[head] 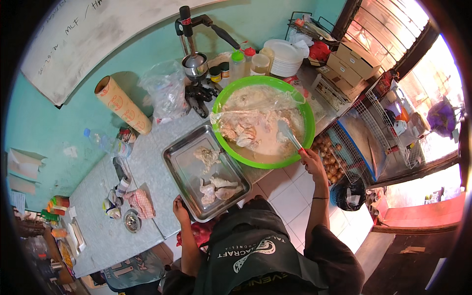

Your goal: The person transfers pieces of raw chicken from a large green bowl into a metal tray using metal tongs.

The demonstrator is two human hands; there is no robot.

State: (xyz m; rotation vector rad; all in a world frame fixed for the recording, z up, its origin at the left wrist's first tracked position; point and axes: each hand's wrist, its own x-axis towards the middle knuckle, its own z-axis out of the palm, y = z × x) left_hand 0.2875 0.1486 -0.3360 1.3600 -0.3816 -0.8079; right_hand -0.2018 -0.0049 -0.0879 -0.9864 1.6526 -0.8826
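Held in my right hand [312, 162] is a pair of tongs [292, 135] with a red grip; their head reaches into a large green basin [311, 132]. Raw chicken pieces [245, 135] lie in cloudy, pale liquid there, and clear plastic film [254, 107] stretches across the basin's far part. To the left, touching the basin, is a rectangular steel tray [175, 177] with several pale chicken pieces [221, 190] on it. My left hand [180, 211] is at the tray's near left edge, its fingers partly hidden, so its hold is unclear.
Behind the basin stand a manual juicer [194, 64], squeeze bottles [237, 64] and stacked white plates [285, 59]. A patterned paper roll [123, 105], a plastic bottle [107, 142], a checked cloth [141, 203] and an ashtray [132, 221] are leftward. Onions [332, 166] fill a wire basket at right. Another person's shirt [134, 269] shows lower left.
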